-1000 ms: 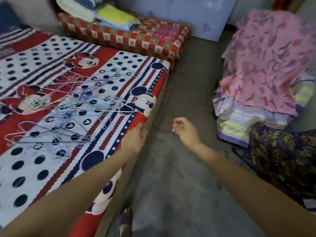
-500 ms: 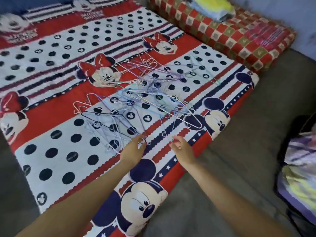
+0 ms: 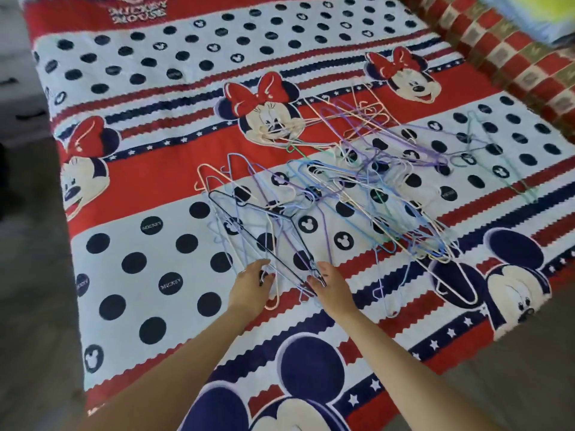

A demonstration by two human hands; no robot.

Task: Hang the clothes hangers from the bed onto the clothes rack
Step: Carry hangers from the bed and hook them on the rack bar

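Since half a second ago both hands have reached further onto the bed (image 3: 130, 169) and into the near edge of the tangled pile of wire hangers (image 3: 357, 194). The left hand (image 3: 250, 290) curls its fingers around the lower wires of a dark hanger (image 3: 264, 234), and the right hand (image 3: 331, 289) pinches that hanger's near corner. The remaining hangers lie spread across the patterned bedsheet.

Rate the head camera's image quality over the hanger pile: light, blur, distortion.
Head view: soft, even light with no glare or hard shadows; wide-angle bending curves the bedsheet stripes; the wire hangers are fairly sharp mid-frame; the checkered mattress at top right and the floor at left smear with blur; both hands, left hand and right hand, look slightly soft.
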